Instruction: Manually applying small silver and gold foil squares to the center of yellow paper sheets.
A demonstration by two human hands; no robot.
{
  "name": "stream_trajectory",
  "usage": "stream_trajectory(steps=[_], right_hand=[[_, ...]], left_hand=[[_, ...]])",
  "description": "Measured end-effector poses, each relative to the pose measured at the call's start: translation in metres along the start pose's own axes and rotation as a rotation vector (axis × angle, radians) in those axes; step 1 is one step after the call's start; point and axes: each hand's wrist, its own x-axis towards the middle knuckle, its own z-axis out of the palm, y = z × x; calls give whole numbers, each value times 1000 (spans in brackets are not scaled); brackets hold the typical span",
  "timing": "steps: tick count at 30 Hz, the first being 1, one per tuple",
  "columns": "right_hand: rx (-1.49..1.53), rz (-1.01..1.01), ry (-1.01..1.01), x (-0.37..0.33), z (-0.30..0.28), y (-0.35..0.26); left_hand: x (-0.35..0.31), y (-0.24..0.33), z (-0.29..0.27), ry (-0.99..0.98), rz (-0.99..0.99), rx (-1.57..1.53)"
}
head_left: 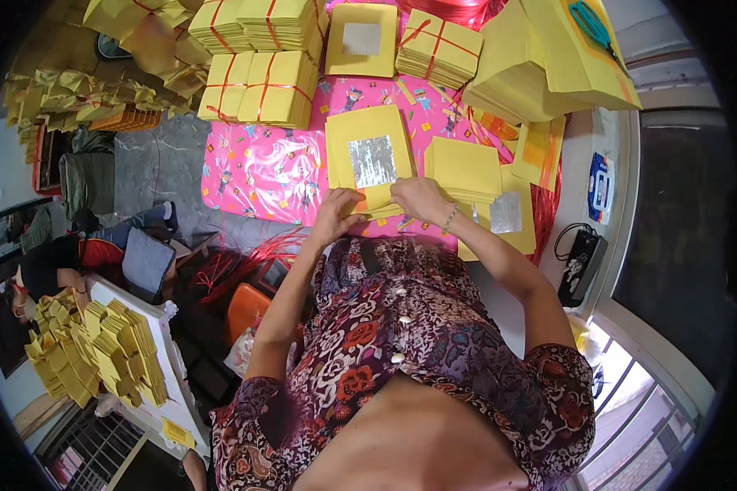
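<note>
A stack of yellow paper sheets (338,135) lies in front of me on the pink table cover, with a silver foil square (373,160) on the top sheet. At the stack's near left corner, my left hand (336,217) has its fingers curled and closed on the paper edge, beside a small orange patch. My right hand (422,199) grips the near right part of the same edge, fingers bent down onto a folded-over strip. It wears a beaded bracelet. The fingertips' undersides are hidden. Right of it sits another pile of yellow paper (464,166), partly over sheets with a foil square.
Yellow paper bundles tied with red string (278,90) stand at the far left of the pink table (262,168). Teal-handled scissors (591,24) rest on large yellow sheets at the far right. Beyond the table's left side, a person sits near a white table (180,385) bearing yellow paper.
</note>
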Motion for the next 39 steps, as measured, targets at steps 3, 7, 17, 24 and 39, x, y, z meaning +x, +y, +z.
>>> stream_trajectory(steps=[3,7,17,24,39], right_hand=[[-22,24,-33,1,-2,-1],[14,15,-18,0,-4,-1],[73,42,-3,1,-3,1],[58,52,-18,1,-5,0],[308,187,44,3,-4,1]], left_hand=[[0,-4,0,-3,2,-14],[0,-5,1,4,-5,-41],[0,-3,0,44,-31,-87],[0,-5,-1,25,-50,-95],[-5,-12,11,131,-196,-198]])
